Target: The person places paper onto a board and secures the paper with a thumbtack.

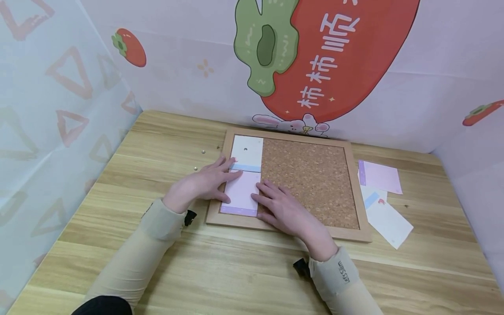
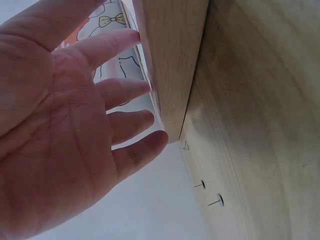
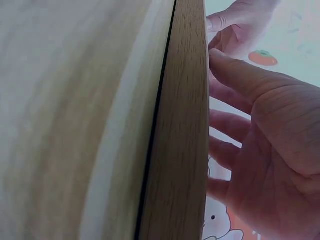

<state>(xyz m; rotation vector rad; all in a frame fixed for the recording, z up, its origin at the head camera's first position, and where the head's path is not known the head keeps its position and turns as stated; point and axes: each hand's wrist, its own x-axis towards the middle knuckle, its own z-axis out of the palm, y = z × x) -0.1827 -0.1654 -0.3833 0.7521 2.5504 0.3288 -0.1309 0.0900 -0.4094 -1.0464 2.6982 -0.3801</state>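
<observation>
A pink note card [image 1: 242, 190] with a purple strip along its bottom lies on the left part of a wood-framed corkboard [image 1: 311, 183]. Directly above it is a white note card [image 1: 252, 151] with a blue strip, a thumbtack [image 1: 246, 149] near its middle. My left hand [image 1: 208, 179] reaches over the frame's left side, fingers spread, its fingertips on the pink card's left side and at the white card's lower left corner. From the right, my right hand [image 1: 285, 208] rests its spread fingertips along the pink card's right edge. Both hands have relaxed fingers and grip nothing.
Several loose thumbtacks lie left of the board; in the left wrist view one thumbtack [image 2: 218, 201] has its pin sticking up. Right of the board are a loose pink card [image 1: 382, 177] and overlapping white cards [image 1: 390, 223]. A printed wall [image 1: 177, 87] stands behind the table.
</observation>
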